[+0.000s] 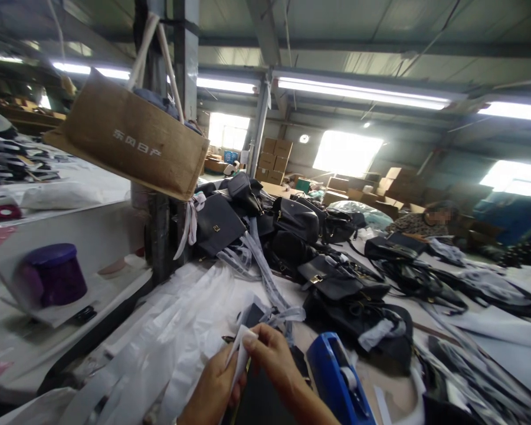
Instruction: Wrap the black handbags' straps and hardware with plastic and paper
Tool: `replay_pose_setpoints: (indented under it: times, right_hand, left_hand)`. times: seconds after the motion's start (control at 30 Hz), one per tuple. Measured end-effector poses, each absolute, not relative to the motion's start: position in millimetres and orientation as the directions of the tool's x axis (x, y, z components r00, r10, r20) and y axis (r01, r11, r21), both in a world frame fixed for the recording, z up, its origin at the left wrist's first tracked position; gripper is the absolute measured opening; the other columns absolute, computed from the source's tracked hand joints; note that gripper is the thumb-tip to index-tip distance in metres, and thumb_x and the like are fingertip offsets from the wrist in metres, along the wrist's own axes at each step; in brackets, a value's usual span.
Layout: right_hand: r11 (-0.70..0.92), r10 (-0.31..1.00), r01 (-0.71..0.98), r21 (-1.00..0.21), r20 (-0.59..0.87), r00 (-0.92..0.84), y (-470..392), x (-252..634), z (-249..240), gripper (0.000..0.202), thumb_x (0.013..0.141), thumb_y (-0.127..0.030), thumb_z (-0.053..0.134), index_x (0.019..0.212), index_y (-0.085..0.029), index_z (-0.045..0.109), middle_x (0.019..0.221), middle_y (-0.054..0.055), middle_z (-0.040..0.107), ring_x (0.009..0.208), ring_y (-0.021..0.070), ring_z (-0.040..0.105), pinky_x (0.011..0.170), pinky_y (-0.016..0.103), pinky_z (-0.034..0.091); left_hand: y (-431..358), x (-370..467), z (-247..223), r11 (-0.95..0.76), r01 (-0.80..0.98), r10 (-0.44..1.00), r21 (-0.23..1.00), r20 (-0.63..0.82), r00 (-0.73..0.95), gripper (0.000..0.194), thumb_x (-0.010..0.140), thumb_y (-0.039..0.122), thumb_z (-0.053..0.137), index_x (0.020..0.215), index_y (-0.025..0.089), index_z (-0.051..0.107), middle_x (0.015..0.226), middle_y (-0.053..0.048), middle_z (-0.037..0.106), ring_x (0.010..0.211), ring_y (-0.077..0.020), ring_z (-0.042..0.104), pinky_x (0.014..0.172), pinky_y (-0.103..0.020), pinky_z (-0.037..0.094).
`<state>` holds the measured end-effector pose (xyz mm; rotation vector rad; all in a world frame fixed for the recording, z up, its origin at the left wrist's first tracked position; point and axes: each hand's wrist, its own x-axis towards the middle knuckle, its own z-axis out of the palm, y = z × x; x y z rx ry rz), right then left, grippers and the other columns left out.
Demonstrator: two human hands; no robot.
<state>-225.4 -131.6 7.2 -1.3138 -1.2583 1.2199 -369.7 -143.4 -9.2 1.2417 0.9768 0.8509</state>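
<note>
At the bottom centre, my left hand (212, 381) is closed around the lower part of a folded white strip (240, 352); whether it is paper or thin foam I cannot tell. My right hand (275, 357) pinches the strip's upper end between thumb and fingers. Directly below both hands lies a black bag panel (265, 401), partly covered by them. A blue tape dispenser (338, 378) stands just right of my right forearm. Translucent wrapped straps (269, 283) trail across the table behind my hands.
Black handbags (296, 218) are heaped across the table ahead and to the right. White wrapping sheets (194, 307) spread along the left. A brown tote (133, 139) hangs from a metal post (186, 65). A purple tub (57, 274) stands at left. One person (425, 221) sits at far right.
</note>
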Motion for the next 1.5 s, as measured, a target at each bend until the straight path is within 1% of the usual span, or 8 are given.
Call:
replay_pose_setpoints:
  times: [0.27,0.47,0.63,0.87,1.07,1.27,1.4,1.5]
  right_hand:
    - [-0.092,0.996,0.121,-0.988,-0.090,0.022,-127.1,-229.2,4.4,0.020,0.076,-0.034,0.061,0.071,-0.017,0.053,0.052,-0.004,0.054,0.044,0.0110,0.050,0.044,0.022,0.039]
    - [-0.064,0.997,0.346,-0.936,-0.072,-0.012,-126.1,-221.4,19.0,0.014,0.077,-0.028,0.061,0.071,-0.015,0.059,0.060,-0.003,0.057,0.052,0.0108,0.054,0.046,0.019,0.038]
    - [-0.069,0.997,0.221,-0.973,-0.062,0.037,-127.0,-222.1,16.1,0.016,0.077,-0.031,0.060,0.079,-0.014,0.062,0.061,-0.003,0.054,0.054,0.0120,0.055,0.046,0.020,0.044]
    - [-0.278,0.946,-0.028,-0.960,-0.279,0.166,-120.7,-225.6,-1.0,0.010,0.063,-0.015,0.059,0.073,-0.017,0.059,0.053,-0.005,0.053,0.040,0.0091,0.046,0.038,0.020,0.039]
    - [-0.415,0.886,-0.236,-0.879,-0.449,0.113,-124.6,-216.0,7.1,0.027,0.057,-0.007,0.053,0.081,-0.015,0.061,0.044,-0.007,0.048,0.038,0.0083,0.043,0.045,0.025,0.049]
    - [-0.390,0.904,-0.360,-0.848,-0.427,0.028,-140.1,-205.7,14.2,0.033,0.058,-0.010,0.061,0.091,-0.011,0.063,0.056,0.000,0.061,0.048,0.0119,0.057,0.061,0.033,0.055]
    - [-0.335,0.933,-0.392,-0.857,-0.359,-0.012,-145.9,-203.7,10.6,0.035,0.061,-0.027,0.071,0.092,-0.012,0.063,0.064,0.002,0.064,0.055,0.0138,0.060,0.066,0.036,0.054]
    - [-0.244,0.963,-0.374,-0.895,-0.269,0.014,-144.7,-206.0,-0.8,0.047,0.054,-0.039,0.081,0.088,-0.013,0.062,0.062,-0.001,0.061,0.052,0.0116,0.056,0.061,0.031,0.051]
  left_hand:
    - [-148.6,-371.5,-6.6,0.143,-0.022,0.950,0.990,-0.131,0.284,0.054,0.083,0.062,0.053,0.106,0.014,0.063,0.071,-0.004,0.065,0.057,-0.0161,0.057,0.050,-0.024,0.044]
    - [-144.0,-369.0,-3.8,0.294,-0.129,0.939,0.947,-0.261,0.223,0.048,0.076,0.052,0.066,0.104,0.014,0.067,0.073,-0.004,0.071,0.065,-0.0204,0.065,0.057,-0.027,0.051]
    - [-140.7,-366.0,-7.6,0.269,-0.123,0.956,0.955,-0.249,0.158,0.043,0.073,0.049,0.069,0.099,0.015,0.068,0.069,-0.001,0.071,0.058,-0.0177,0.062,0.052,-0.024,0.049]
    - [-145.6,-366.4,-22.3,-0.082,0.197,0.993,0.977,0.063,0.103,0.025,0.085,0.044,0.060,0.099,0.025,0.067,0.097,-0.001,0.073,0.091,-0.0223,0.067,0.078,-0.025,0.050]
    - [-144.4,-368.9,-25.5,-0.433,0.395,0.888,0.810,0.308,0.343,0.020,0.091,0.028,0.050,0.104,0.028,0.065,0.097,-0.002,0.072,0.093,-0.0206,0.067,0.077,-0.024,0.051]
    - [-139.5,-370.3,-28.5,-0.613,0.450,0.786,0.650,0.441,0.434,0.020,0.094,0.022,0.044,0.102,0.026,0.062,0.087,-0.002,0.069,0.080,-0.0169,0.068,0.068,-0.022,0.052]
    - [-138.8,-370.8,-34.5,-0.715,0.477,0.699,0.510,0.516,0.495,0.022,0.094,0.019,0.041,0.100,0.025,0.062,0.081,-0.003,0.066,0.072,-0.0161,0.067,0.063,-0.021,0.053]
    - [-138.8,-371.2,-43.4,-0.767,0.546,0.630,0.338,0.560,0.538,0.030,0.091,0.012,0.039,0.107,0.022,0.062,0.083,-0.006,0.066,0.070,-0.0180,0.067,0.059,-0.023,0.053]
